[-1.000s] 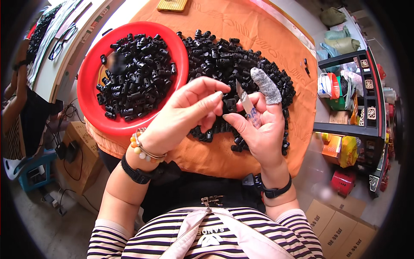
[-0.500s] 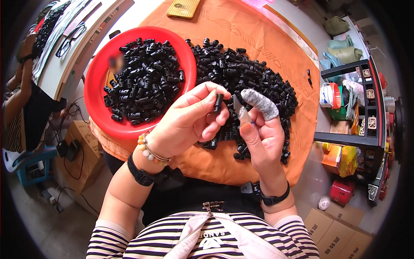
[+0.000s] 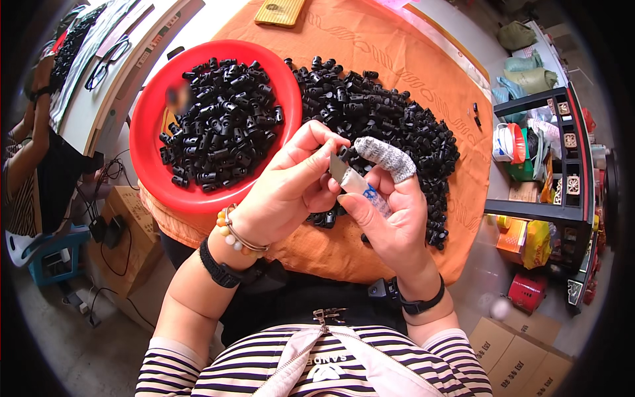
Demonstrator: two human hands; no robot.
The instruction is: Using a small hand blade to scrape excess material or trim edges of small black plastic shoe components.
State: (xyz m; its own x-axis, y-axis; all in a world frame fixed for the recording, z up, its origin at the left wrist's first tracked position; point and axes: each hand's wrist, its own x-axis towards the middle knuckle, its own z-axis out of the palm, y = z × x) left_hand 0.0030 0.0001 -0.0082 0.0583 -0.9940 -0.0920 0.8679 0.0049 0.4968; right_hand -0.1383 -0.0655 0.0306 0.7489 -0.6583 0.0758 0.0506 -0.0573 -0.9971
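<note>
1. We judge the step in hand to be trimming; our left hand [image 3: 291, 185] pinches one small black plastic piece [image 3: 344, 153] between thumb and fingertips, closed on it, just above the near edge of the orange cloth [image 3: 397, 59].
2. Our right hand [image 3: 390, 218] is clamped on a small blade [image 3: 354, 184], with its tip touching the piece; the forefinger wears a grey fabric cot [image 3: 387, 157].
3. The next move, as we judge it, calls for a short, controlled stroke of the blade with the left fingers kept out of its path, and a steady pinch so the piece does not twist.
4. Counting: one piece in hand; one blade; one red bowl [image 3: 149, 126] holding a heap of like pieces; one loose pile [image 3: 390, 126] on the cloth just beside the bowl; both heaps are too many and too tangled for us to count.
5. One other person's arm [image 3: 26, 132] shows at the far left; two wristbands and one bead bracelet are on our wrists.
</note>
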